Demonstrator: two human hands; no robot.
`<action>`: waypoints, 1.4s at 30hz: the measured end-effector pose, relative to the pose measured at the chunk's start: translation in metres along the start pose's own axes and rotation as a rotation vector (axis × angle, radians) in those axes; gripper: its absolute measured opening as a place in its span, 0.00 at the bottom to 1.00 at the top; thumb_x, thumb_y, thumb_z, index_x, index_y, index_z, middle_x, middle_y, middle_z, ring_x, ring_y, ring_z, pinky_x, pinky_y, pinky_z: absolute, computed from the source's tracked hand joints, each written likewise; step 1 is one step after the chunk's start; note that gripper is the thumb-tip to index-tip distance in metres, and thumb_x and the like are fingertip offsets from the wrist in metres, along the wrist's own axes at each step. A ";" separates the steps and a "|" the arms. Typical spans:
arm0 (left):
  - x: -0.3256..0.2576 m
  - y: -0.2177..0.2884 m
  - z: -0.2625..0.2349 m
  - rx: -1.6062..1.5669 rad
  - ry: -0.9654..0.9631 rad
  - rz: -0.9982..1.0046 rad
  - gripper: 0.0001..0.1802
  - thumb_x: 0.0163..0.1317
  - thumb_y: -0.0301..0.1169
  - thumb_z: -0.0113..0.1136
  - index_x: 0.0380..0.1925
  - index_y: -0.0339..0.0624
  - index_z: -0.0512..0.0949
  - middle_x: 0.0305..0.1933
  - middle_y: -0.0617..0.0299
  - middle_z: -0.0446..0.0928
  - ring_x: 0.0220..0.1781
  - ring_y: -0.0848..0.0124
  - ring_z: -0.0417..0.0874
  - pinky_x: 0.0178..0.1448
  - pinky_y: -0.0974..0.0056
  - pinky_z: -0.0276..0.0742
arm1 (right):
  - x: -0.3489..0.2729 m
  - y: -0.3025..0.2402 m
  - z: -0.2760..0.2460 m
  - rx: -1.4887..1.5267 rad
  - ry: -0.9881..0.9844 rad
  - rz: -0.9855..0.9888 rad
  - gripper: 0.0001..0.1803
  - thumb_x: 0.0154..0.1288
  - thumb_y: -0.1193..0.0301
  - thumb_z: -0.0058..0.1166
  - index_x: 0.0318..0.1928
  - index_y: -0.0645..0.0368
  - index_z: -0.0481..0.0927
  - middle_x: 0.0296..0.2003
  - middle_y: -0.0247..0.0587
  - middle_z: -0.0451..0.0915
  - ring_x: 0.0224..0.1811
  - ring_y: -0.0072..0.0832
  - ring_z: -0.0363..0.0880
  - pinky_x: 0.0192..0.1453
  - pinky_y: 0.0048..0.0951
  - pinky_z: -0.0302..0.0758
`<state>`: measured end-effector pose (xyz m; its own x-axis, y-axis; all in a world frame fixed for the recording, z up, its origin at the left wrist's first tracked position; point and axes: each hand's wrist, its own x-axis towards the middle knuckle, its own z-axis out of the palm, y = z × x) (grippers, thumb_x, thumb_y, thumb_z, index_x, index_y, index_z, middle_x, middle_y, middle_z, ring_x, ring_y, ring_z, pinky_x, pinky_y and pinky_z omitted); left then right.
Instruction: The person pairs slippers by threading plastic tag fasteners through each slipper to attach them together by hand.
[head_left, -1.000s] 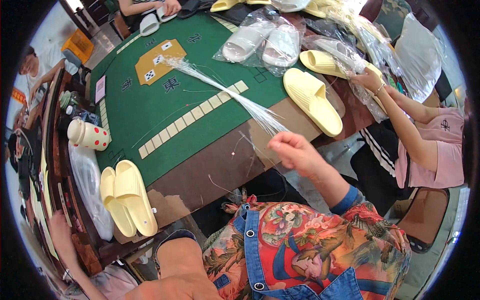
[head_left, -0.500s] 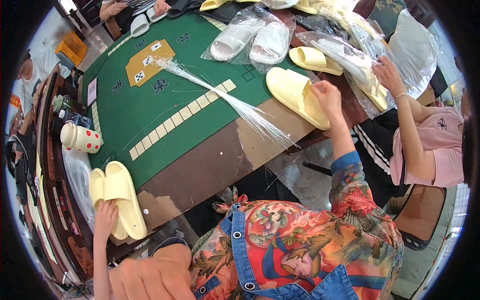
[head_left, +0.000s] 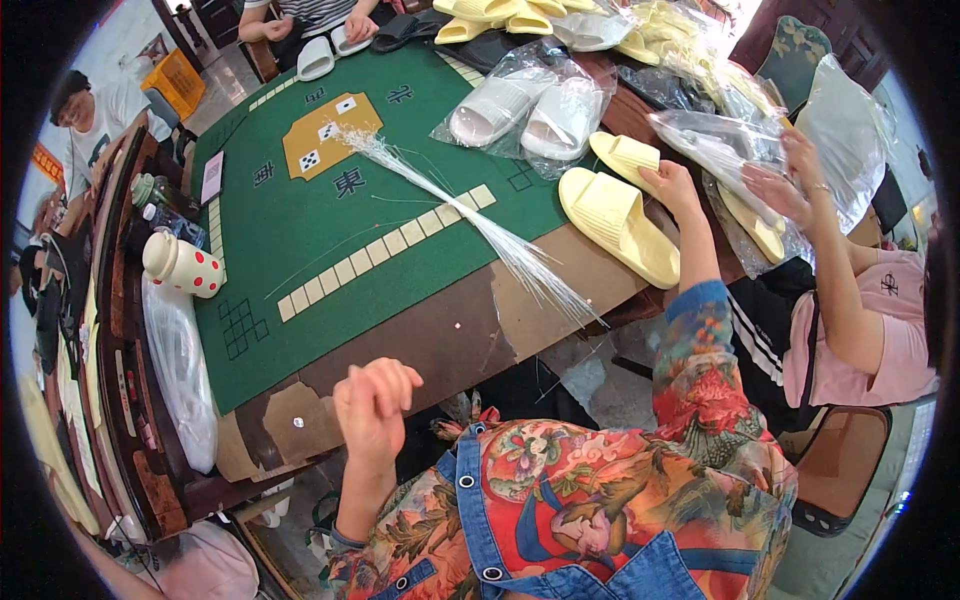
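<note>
My right hand (head_left: 676,190) is closed on the heel end of a pale yellow slipper (head_left: 625,155) at the table's right side. A second yellow slipper (head_left: 622,228) lies just nearer, with its sole on the tabletop. My left hand (head_left: 375,400) is raised above the near table edge, fingers curled in and slightly blurred. Whether it holds anything thin is hidden. Between my hands, a fanned bundle of thin white ties (head_left: 470,220) lies across the green table mat (head_left: 330,225).
White slippers in clear bags (head_left: 490,110) and a heap of yellow slippers (head_left: 680,45) lie farther back. At right, a co-worker's hands (head_left: 790,180) handle a clear-bagged slipper (head_left: 725,150). A dotted cup (head_left: 183,265) and a plastic bundle (head_left: 180,370) stand along the left edge.
My left hand has risen from low near my body. My right hand has moved from above the near slipper onto the far one. The yellow pair at the left, held by another person's hand, is gone.
</note>
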<state>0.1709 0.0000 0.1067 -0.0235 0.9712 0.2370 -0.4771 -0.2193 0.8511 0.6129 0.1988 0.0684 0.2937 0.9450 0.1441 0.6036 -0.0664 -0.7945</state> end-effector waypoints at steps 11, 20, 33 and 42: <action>-0.005 -0.025 -0.016 0.100 0.018 -0.249 0.20 0.64 0.30 0.44 0.11 0.38 0.66 0.14 0.66 0.64 0.20 0.77 0.66 0.33 0.69 0.67 | -0.054 -0.003 0.000 -0.086 -0.254 -0.182 0.12 0.48 0.70 0.49 0.32 0.65 0.71 0.21 0.33 0.69 0.27 0.21 0.68 0.31 0.27 0.66; -0.028 -0.056 -0.029 0.393 -0.116 -0.430 0.21 0.64 0.38 0.47 0.13 0.40 0.68 0.14 0.72 0.64 0.19 0.83 0.61 0.24 0.74 0.57 | -0.083 -0.043 0.021 -0.385 -0.338 -0.234 0.14 0.47 0.68 0.58 0.26 0.65 0.70 0.16 0.39 0.70 0.19 0.30 0.69 0.26 0.31 0.66; -0.019 -0.053 -0.037 0.266 0.011 -0.092 0.23 0.62 0.42 0.49 0.50 0.37 0.64 0.41 0.57 0.71 0.40 0.74 0.72 0.44 0.68 0.70 | -0.132 -0.195 0.071 -0.002 0.156 -0.496 0.06 0.50 0.74 0.54 0.25 0.65 0.75 0.21 0.43 0.77 0.21 0.33 0.74 0.29 0.30 0.69; -0.009 -0.013 -0.073 0.577 0.468 0.167 0.48 0.49 0.22 0.56 0.63 0.35 0.35 0.61 0.46 0.54 0.62 0.61 0.61 0.63 0.61 0.58 | -0.222 -0.223 0.250 0.127 -0.585 -0.273 0.14 0.52 0.65 0.55 0.29 0.66 0.75 0.20 0.50 0.76 0.23 0.41 0.76 0.28 0.37 0.70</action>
<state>0.1132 0.0004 0.0595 -0.4866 0.8309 0.2700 0.0978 -0.2553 0.9619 0.2276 0.0841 0.0663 -0.3312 0.9429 0.0344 0.4966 0.2052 -0.8434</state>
